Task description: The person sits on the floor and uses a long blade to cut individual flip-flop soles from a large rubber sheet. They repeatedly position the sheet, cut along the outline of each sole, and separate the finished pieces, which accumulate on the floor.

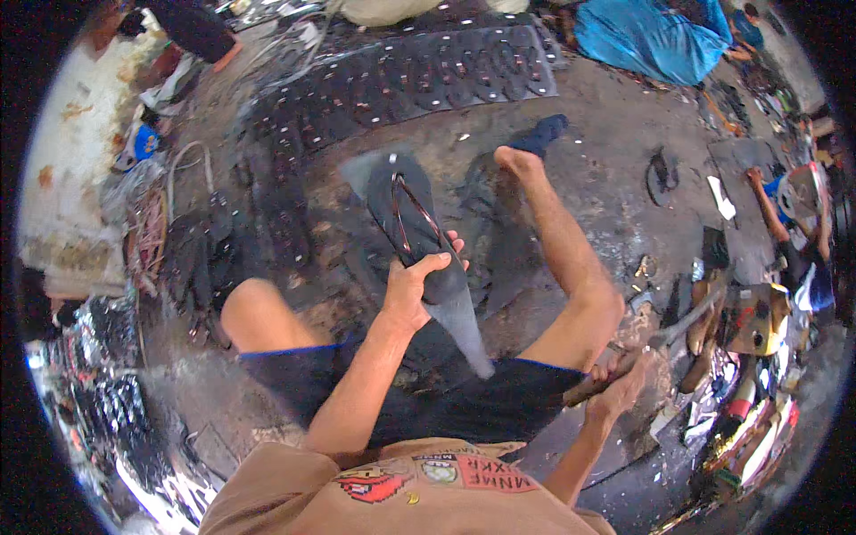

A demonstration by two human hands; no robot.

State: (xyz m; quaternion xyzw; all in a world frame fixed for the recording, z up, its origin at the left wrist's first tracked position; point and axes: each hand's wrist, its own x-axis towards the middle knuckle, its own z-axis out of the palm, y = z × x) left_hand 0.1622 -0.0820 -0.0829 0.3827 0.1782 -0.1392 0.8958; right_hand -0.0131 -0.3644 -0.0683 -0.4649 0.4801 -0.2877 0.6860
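My left hand (417, 290) is closed around a black flip-flop (443, 283) with dark, shiny straps, holding it up between my knees. Against the flip-flop's underside is a translucent grey sheet (462, 332), which sticks out past both ends of the sole. Beside my right thigh, my right hand (621, 379) is wrapped round a brown, wooden-looking handle (584, 390). What sits at the other end of this handle is hard to make out.
Rows of black flip-flops (419, 76) lie on the floor ahead. A blue tarp (655, 40) is at the far right. Another person's arm (769, 207) shows at the right, near a yellowish box (758, 319). Shiny scraps (111, 401) pile up on the left.
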